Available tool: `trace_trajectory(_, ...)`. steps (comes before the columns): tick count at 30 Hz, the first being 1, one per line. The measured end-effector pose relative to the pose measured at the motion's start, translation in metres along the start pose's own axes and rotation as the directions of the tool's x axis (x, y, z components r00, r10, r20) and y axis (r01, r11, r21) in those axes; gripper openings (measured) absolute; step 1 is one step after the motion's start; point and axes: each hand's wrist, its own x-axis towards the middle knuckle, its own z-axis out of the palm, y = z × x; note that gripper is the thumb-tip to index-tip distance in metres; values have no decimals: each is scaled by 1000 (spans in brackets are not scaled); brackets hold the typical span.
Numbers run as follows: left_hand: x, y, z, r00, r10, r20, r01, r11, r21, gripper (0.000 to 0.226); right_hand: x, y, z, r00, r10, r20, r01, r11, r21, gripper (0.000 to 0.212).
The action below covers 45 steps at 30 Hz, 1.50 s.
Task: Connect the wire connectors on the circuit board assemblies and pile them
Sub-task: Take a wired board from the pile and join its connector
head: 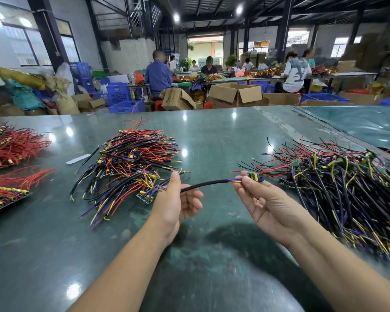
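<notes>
While you are holding the black-sleeved wire harness [204, 185] above the glossy green table [212, 136], your left hand [178, 203] is gripping its left end, thumb up and fingers curled around the sleeve. Your right hand [263, 199] is pinching the other end, where blue and yellow leads are running into the small green circuit board with a blue connector [254, 177]. The harness is sagging slightly between both hands, clear of the table. I cannot tell whether the connector is seated.

A loose pile of black, red, yellow and purple wire assemblies [131, 163] is lying just left of your left hand, with a small green board at its near edge. A larger heap of black-sleeved assemblies with green boards [347, 190] is sitting just right of your right hand. Bundles of red wires with yellow terminals [9, 145] are lying at the far left edge, the nearer ones on a dark flat tray [7, 204]. A white paper strip [78, 159] is lying between those and the middle pile.

Containers behind the table: an open brown cardboard box [236, 94], contents not visible; blue plastic crates [119, 93], contents unclear. People are sitting at the far benches.
</notes>
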Motion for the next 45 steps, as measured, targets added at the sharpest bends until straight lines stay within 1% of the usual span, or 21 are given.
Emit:
trace_trajectory(3,0,-3,0,1000,14,12,-14,999,45,77,2,5,-1,999,15,-29,-13,996,88,23)
trace_trajectory(5,1,-3,-2,1000,24,1,-24,998,55,78,4,5,-3,999,12,-35,-8,994,110,23)
trace_trajectory(7,2,-4,-4,999,41,-17,-40,998,54,79,5,3,-5,999,-4,-53,7,998,56,14)
trace_trajectory(8,3,-4,-5,998,50,-24,-49,997,57,78,6,1,-6,997,-18,-72,19,1000,11,14)
trace_trajectory(10,5,-5,-7,997,62,-42,-59,996,70,76,10,-2,-10,993,-56,-103,51,997,-50,31)
trace_trajectory(11,6,-5,-7,997,61,-50,-57,995,77,76,11,-3,-12,990,-80,-119,73,995,-66,36)
trace_trajectory(13,6,-7,-8,997,54,-54,-49,994,98,75,12,-3,-15,979,-138,-149,121,986,-114,38)
trace_trajectory(15,5,-9,-7,998,49,-45,-43,991,125,75,14,-2,-14,961,-207,-183,185,975,-126,37)
trace_trajectory(17,5,-7,-6,998,49,-40,-44,991,127,75,15,-3,-12,919,-299,-257,280,954,-111,38)
trace_trajectory(20,6,-1,-10,994,54,-90,-49,997,54,74,17,-13,-15,803,-452,-388,421,891,-168,40)
trace_trajectory(21,6,0,-11,993,57,-102,-53,998,41,73,17,-15,-16,773,-483,-412,443,875,-194,41)
trace_trajectory(23,5,0,-12,994,56,-93,-50,996,68,74,18,-18,-19,722,-523,-452,464,851,-245,41)
trace_trajectory(24,5,0,-12,995,53,-85,-45,995,89,74,18,-20,-20,699,-531,-479,470,846,-252,41)
trace_trajectory(26,4,0,-11,996,48,-80,-39,993,109,75,18,-25,-22,675,-506,-537,489,852,-188,39)
trace_trajectory(28,5,-1,-11,997,52,-57,-45,991,124,77,18,-31,-23,681,-478,-554,507,854,-114,39)
trace_trajectory(35,3,-6,-8,998,60,26,-64,975,211,77,15,-41,-26,663,-482,-573,536,840,-87,36)
trace_trajectory(37,1,-8,-5,995,76,66,-90,964,249,77,12,-48,-28,654,-479,-585,550,833,-67,34)
trace_trajectory(41,-1,-13,1,983,76,166,-125,944,306,76,6,-59,-33,642,-413,-646,560,828,28,29)
trace_trajectory(45,1,-13,0,985,84,153,-127,947,295,75,7,-59,-34,612,-424,-668,560,828,-13,27)
